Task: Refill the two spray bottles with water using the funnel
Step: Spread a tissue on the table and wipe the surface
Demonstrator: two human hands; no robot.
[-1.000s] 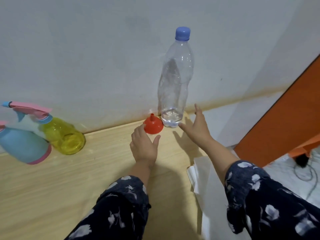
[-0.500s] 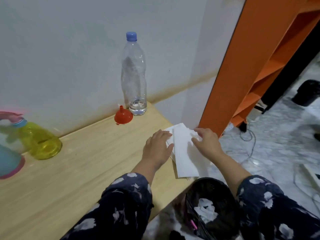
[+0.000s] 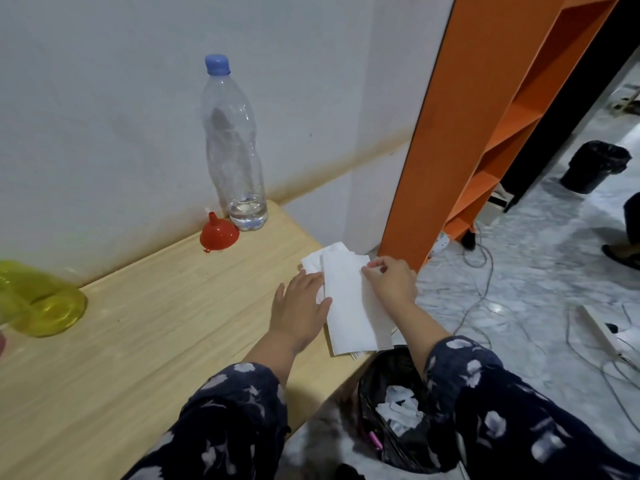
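The left hand lies flat and apart on the white tissues; the right hand seemingly pinches their top sheet. At 11 o'clock on the desk, the funnel: light, stiff, slippery; lift by its rim.

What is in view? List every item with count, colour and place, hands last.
water bottle: one, clear with a blue cap, nearly empty, upright at the back of the table by the wall
funnel: one, red, mouth down on the table, just left of the water bottle
spray bottle: one, yellow, at the table's left edge, partly cut off
paper towels: a small stack, white, on the table's right corner
table: one, light wood, against the wall
shelf: one, orange, right of the table
bin: one, black-lined, paper scraps inside, on the floor below the table corner
second bin: one, black, far right floor
cables: several, on the floor
left hand: flat, on the towels' left edge
right hand: pinching the top towel
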